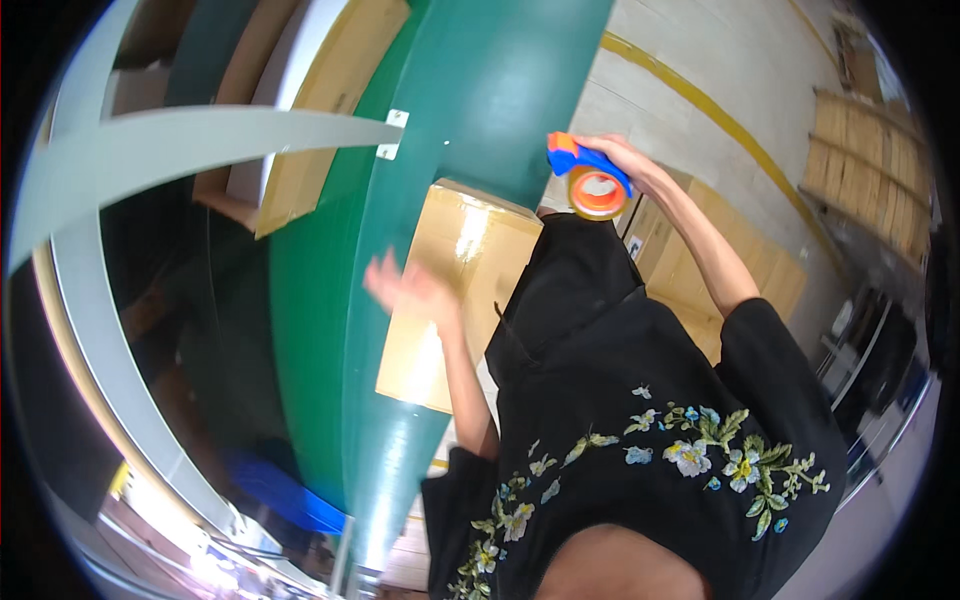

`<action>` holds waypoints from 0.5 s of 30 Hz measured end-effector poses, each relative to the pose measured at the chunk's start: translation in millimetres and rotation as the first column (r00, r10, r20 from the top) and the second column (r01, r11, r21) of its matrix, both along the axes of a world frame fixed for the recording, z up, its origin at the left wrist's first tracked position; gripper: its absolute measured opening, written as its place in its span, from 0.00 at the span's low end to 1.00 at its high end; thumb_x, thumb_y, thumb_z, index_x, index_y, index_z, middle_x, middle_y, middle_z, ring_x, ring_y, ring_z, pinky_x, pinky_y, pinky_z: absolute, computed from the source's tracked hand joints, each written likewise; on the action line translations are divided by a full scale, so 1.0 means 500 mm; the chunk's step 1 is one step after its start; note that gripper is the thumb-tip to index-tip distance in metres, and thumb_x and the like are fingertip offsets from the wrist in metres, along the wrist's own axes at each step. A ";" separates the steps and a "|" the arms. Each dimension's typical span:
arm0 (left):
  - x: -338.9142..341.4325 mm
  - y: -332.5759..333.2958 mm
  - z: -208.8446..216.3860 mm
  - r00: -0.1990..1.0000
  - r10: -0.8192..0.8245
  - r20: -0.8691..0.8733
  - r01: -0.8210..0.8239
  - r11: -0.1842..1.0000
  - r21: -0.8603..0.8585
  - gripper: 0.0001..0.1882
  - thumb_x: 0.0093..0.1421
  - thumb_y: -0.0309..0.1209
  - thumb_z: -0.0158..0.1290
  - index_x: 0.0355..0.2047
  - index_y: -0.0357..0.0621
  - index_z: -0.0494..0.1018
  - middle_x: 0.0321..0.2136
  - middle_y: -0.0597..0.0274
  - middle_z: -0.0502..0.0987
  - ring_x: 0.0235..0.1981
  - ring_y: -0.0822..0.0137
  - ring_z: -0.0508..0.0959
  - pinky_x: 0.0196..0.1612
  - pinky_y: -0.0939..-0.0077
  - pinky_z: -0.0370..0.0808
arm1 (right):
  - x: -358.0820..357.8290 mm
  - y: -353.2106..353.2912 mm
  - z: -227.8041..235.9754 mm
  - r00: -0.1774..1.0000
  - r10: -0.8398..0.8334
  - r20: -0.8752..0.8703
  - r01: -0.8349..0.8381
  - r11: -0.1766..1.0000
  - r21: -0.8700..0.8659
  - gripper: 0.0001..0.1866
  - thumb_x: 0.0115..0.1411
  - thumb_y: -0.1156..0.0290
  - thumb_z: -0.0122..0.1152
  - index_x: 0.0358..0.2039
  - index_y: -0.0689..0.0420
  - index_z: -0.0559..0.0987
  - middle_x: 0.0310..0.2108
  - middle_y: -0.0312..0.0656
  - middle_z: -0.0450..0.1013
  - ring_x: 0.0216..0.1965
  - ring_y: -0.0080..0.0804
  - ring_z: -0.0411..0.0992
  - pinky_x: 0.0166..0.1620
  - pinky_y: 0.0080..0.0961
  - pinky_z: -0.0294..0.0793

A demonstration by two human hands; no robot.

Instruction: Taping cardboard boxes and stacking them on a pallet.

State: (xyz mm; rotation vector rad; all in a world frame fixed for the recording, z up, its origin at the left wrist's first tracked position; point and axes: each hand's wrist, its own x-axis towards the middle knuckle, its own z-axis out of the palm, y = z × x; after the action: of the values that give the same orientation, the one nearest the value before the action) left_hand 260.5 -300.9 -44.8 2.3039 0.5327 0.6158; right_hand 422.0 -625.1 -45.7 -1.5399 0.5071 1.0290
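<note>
A closed cardboard box (485, 265) sits on the green work table, with shiny clear tape running along its top. Over the box's left side is my left hand (415, 295), blurred by motion, its fingers stretched out and nothing in them. Whether it touches the cardboard I cannot tell. My right hand (622, 158) is off the table's right edge, closed around a blue and orange tape dispenser (595, 178). A roll of tape with an orange core is mounted in the dispenser.
A grey metal bar (250, 128) crosses above the green table (490, 90) and is fixed to it by a bracket. Beyond it stands an open carton (330, 110). Large cardboard boxes (745, 250) are on the floor at my right, with stacked cartons (870, 165) farther off.
</note>
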 end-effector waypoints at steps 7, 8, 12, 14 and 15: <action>-0.509 0.152 0.066 0.385 0.612 -0.691 -0.919 0.188 -0.346 0.30 0.63 0.50 0.31 0.54 0.38 0.61 0.56 0.45 0.58 0.53 0.47 0.63 0.56 0.52 0.61 | -0.036 0.275 -0.072 0.919 -0.261 -0.296 0.394 0.566 0.724 0.15 0.59 0.59 0.53 0.36 0.58 0.74 0.34 0.38 0.74 0.33 0.22 0.73 0.38 0.21 0.74; -0.619 0.272 0.052 0.563 0.341 -0.753 -0.786 -0.061 -0.615 0.33 0.60 0.51 0.39 0.57 0.38 0.55 0.58 0.51 0.56 0.56 0.53 0.60 0.56 0.54 0.61 | -0.034 0.369 -0.025 0.920 -0.188 -0.343 0.387 0.568 0.727 0.15 0.58 0.60 0.53 0.38 0.59 0.74 0.34 0.38 0.74 0.33 0.22 0.73 0.37 0.22 0.74; -0.663 0.255 0.041 0.649 0.199 -0.734 -0.760 0.141 -0.634 0.33 0.61 0.51 0.39 0.57 0.38 0.55 0.57 0.49 0.57 0.55 0.52 0.61 0.55 0.54 0.62 | -0.061 0.394 -0.011 0.990 0.008 0.140 -0.046 0.961 0.272 0.24 0.50 0.48 0.57 0.33 0.58 0.79 0.31 0.41 0.75 0.30 0.28 0.74 0.32 0.25 0.74; -0.621 0.271 0.019 0.700 0.139 -0.700 -0.707 0.268 -0.654 0.32 0.61 0.50 0.38 0.57 0.38 0.56 0.56 0.48 0.58 0.54 0.51 0.62 0.55 0.54 0.63 | -0.077 0.391 -0.005 0.954 0.051 0.295 -0.103 0.981 0.164 0.25 0.52 0.45 0.53 0.25 0.57 0.80 0.24 0.39 0.75 0.25 0.28 0.73 0.28 0.26 0.72; -0.576 0.297 0.006 0.722 0.091 -0.686 -0.670 0.342 -0.659 0.32 0.61 0.50 0.38 0.56 0.38 0.56 0.56 0.48 0.58 0.54 0.51 0.62 0.54 0.54 0.63 | -0.076 0.390 0.000 0.946 0.086 0.313 -0.118 0.990 0.083 0.26 0.52 0.44 0.53 0.24 0.57 0.81 0.24 0.40 0.75 0.25 0.28 0.73 0.28 0.26 0.72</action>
State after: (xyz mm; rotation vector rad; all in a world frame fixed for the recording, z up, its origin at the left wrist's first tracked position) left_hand -27.5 -152.3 -41.7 1.2047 1.3752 -0.2012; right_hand 383.9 -430.2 -45.6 -1.6127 0.1562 0.8556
